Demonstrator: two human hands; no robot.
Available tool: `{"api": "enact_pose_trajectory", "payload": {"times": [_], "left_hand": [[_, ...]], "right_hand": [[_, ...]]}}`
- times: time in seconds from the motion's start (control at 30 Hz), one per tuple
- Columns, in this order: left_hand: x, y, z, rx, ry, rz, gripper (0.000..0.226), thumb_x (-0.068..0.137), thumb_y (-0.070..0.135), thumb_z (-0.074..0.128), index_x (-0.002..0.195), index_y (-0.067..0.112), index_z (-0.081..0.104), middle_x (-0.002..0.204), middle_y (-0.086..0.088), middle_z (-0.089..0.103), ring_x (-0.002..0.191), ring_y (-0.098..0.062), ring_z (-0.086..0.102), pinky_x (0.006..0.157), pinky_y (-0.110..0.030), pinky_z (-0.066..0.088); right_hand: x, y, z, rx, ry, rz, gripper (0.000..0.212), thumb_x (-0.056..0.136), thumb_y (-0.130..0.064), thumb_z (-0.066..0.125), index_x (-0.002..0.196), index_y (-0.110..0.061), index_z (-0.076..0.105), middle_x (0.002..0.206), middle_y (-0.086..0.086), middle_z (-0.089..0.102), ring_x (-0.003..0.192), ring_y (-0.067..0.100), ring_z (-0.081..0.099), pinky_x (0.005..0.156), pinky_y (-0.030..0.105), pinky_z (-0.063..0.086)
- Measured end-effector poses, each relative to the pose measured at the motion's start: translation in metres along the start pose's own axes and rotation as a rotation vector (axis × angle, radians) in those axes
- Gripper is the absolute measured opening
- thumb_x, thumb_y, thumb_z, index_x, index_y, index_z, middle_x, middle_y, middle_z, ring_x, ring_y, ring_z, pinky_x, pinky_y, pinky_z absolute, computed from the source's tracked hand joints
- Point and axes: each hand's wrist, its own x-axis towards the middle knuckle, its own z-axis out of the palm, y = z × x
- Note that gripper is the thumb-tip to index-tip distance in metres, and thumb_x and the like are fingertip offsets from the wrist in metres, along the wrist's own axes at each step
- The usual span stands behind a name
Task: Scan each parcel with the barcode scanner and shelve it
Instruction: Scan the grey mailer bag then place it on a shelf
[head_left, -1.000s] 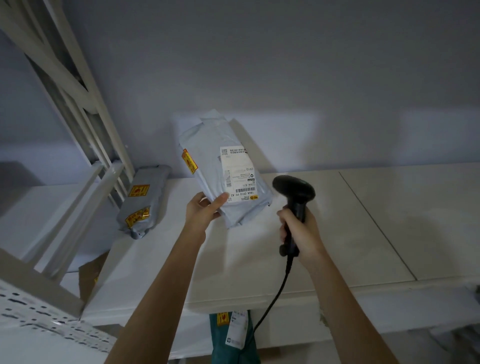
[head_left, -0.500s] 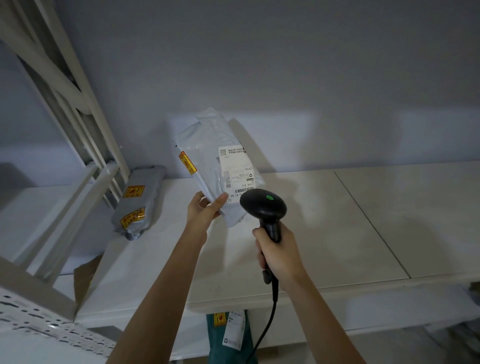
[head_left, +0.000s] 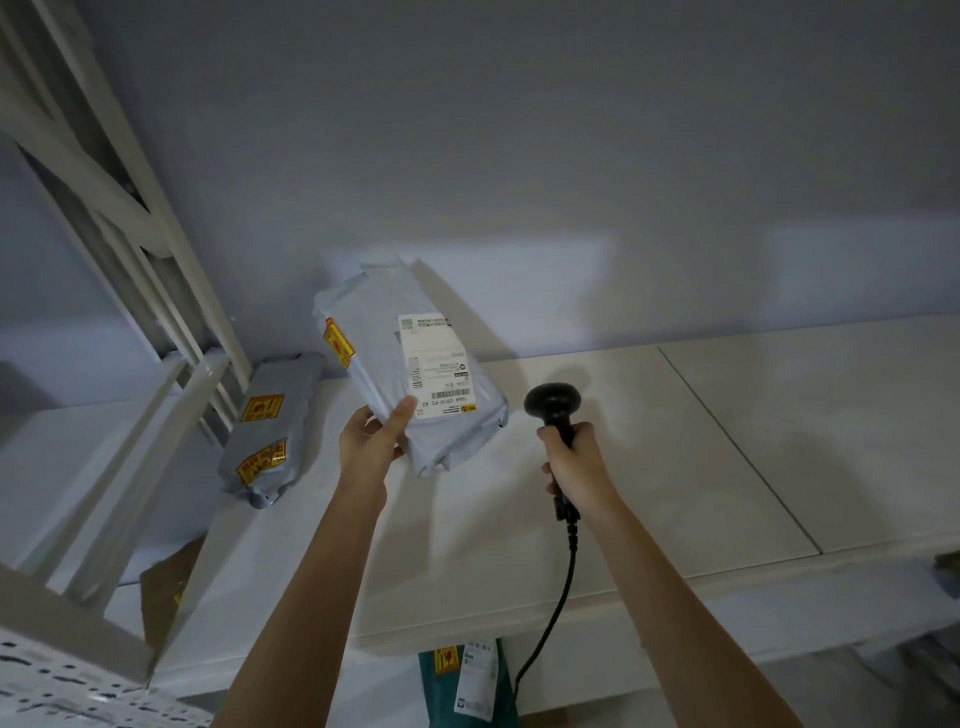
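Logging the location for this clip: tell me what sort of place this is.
Probably a parcel sorting or storage room. A labelled grey mailer is held beside a corded barcode scanner, another taped mailer lies on the white shelf, and metal racking stands left.

the held parcel (head_left: 410, 364) is raised over the shelf (head_left: 727, 467), tilted, in the left hand (head_left: 371, 441) at its lower corner. just right of it, apart, the scanner (head_left: 553, 405) stands in the right hand (head_left: 579, 465). a second parcel (head_left: 267, 431) lies on the shelf at far left (against the wall). a third parcel (head_left: 467, 680) sits below the shelf's front edge.
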Motion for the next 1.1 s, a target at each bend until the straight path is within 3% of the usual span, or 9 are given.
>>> {"api": "enact_pose_trajectory", "payload": {"times": [0.17,0.43,0.5,0.57,0.6,0.7,0.8,0.9,1.1], "left_hand": [[0.001,0.001,-0.011,-0.010,-0.079,0.086,0.061,0.087,0.020,0.066,0.141,0.024,0.037,0.115,-0.007,0.064,0.099,-0.024,0.067,0.067,-0.033,0.060],[0.005,0.010,0.009,-0.003,-0.080,0.062,0.039,0.090,0.028,0.063,0.126,0.024,0.047,0.114,-0.006,0.062,0.084,-0.012,0.064,0.067,-0.031,0.053],[0.003,0.010,0.020,-0.021,-0.111,0.029,0.036,0.090,0.029,0.062,0.123,0.026,0.049,0.111,-0.005,0.063,0.082,-0.011,0.063,0.065,-0.029,0.051],[-0.001,0.012,0.033,-0.050,-0.144,-0.005,0.034,0.090,0.028,0.062,0.122,0.025,0.050,0.102,-0.002,0.065,0.080,-0.010,0.063,0.063,-0.027,0.050],[-0.003,0.013,0.040,-0.070,-0.163,-0.021,0.033,0.091,0.028,0.061,0.122,0.024,0.050,0.098,0.001,0.066,0.080,-0.011,0.063,0.064,-0.027,0.050],[-0.015,0.015,0.065,-0.095,-0.240,-0.042,0.039,0.091,0.029,0.060,0.127,0.018,0.051,0.105,-0.001,0.067,0.091,-0.016,0.065,0.070,-0.029,0.052],[-0.036,0.016,0.096,-0.058,-0.330,-0.031,0.041,0.090,0.030,0.061,0.129,0.017,0.053,0.116,-0.005,0.066,0.099,-0.019,0.064,0.077,-0.030,0.052],[-0.068,0.012,0.135,-0.019,-0.505,-0.019,0.036,0.088,0.033,0.062,0.120,0.018,0.060,0.114,-0.004,0.069,0.103,-0.019,0.065,0.088,-0.033,0.051],[-0.151,0.012,0.229,0.156,-0.758,0.131,0.028,0.093,0.029,0.052,0.113,0.015,0.065,0.113,-0.004,0.069,0.104,-0.019,0.065,0.088,-0.034,0.052]], "right_hand": [[0.028,0.015,0.007,-0.125,-0.102,0.136,0.029,0.093,-0.032,0.052,0.101,-0.005,0.044,0.077,0.007,0.050,0.067,0.017,0.053,0.051,0.027,0.049],[0.040,0.024,0.010,-0.227,-0.077,0.162,0.029,0.092,-0.029,0.050,0.069,-0.011,0.048,0.067,0.006,0.051,0.055,0.018,0.049,0.055,0.029,0.043],[0.040,0.024,0.007,-0.375,-0.049,0.054,0.018,0.090,-0.027,0.052,0.088,-0.009,0.057,0.093,0.010,0.055,0.079,0.020,0.057,0.073,0.030,0.046],[0.031,0.019,-0.006,-0.323,0.021,-0.104,0.057,0.083,-0.025,0.059,0.134,-0.007,0.042,0.139,0.011,0.034,0.123,0.022,0.045,0.103,0.034,0.040],[0.023,0.014,-0.017,-0.208,0.023,-0.198,0.072,0.076,-0.026,0.060,0.141,-0.011,0.033,0.149,0.007,0.022,0.131,0.021,0.037,0.107,0.031,0.037],[0.001,0.000,-0.061,-0.048,-0.118,-0.374,0.081,0.061,-0.017,0.056,0.135,-0.032,0.027,0.151,-0.006,0.018,0.137,0.013,0.029,0.090,0.006,0.042],[-0.026,-0.011,-0.107,-0.005,-0.293,-0.369,0.093,0.066,0.006,0.056,0.140,-0.031,0.013,0.153,-0.011,0.012,0.141,0.000,0.017,0.094,0.003,0.038],[-0.049,-0.017,-0.146,-0.086,-0.213,-0.405,0.093,0.080,0.002,0.069,0.148,-0.025,0.011,0.155,-0.011,0.020,0.130,-0.019,0.029,0.094,0.000,0.034],[-0.099,-0.017,-0.239,-0.008,0.190,-0.471,0.065,0.079,-0.018,0.074,0.133,-0.035,0.043,0.127,-0.022,0.057,0.113,-0.010,0.056,0.089,0.013,0.050]]}}
